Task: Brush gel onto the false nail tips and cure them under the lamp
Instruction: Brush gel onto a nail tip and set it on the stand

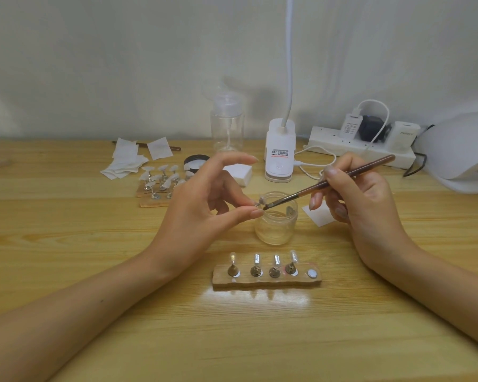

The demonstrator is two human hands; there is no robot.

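Note:
My left hand (204, 199) pinches a small metal stand with a clear nail tip (260, 201) between thumb and a finger, above the rim of a clear glass jar (276, 221). My right hand (356, 197) grips a brown brush (329, 181) like a pen; its bristles touch the nail tip. In front of me a wooden holder (267, 281) carries several stands with nail tips and one bare magnet spot at its right end. The white curing lamp (464, 155) sits at the far right edge.
A second holder with several nail tips (160, 183) stands behind my left hand, beside white wipes (127, 161). A clear pump bottle (226, 125), a white clip lamp (279, 153), a power strip (362, 144) and a black-lidded pot (194, 162) line the back.

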